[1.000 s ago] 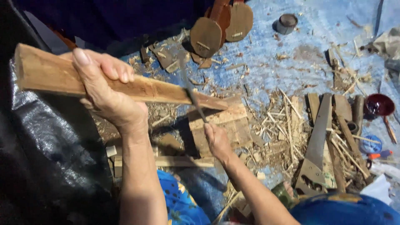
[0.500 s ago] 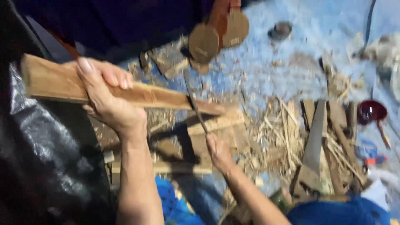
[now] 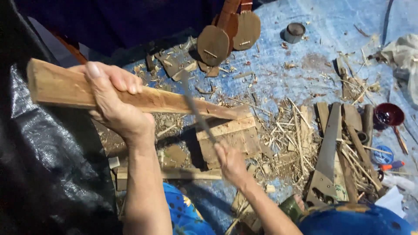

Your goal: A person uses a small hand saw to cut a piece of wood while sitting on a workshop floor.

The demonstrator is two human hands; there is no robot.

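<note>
The left hand [image 3: 114, 102] wrapped the plank [image 3: 139, 95] firmly; the right hand [image 3: 230, 162] clenched the blade [image 3: 197, 109] beyond that grip. Short, shallow strokes away from the fingers would have served best.

This is a makeshift woodworking spot set up on the ground, not a fitted workshop. A blue tarp [image 3: 331, 48] serves as the floor, and it is strewn with wood shavings and splinters [image 3: 296, 139] just right of the right hand [image 3: 230, 163]. Beyond those lie a handsaw [image 3: 327, 150] and flat offcuts. A scarred wooden block [image 3: 228, 141] sits directly above that hand. Far above both hands, rounded wooden paddle-shaped pieces [image 3: 228, 37] lean together. Black plastic sheeting [image 3: 43, 165] lies left of the left hand [image 3: 115, 102], which grips a rough plank [image 3: 174, 102].
</note>
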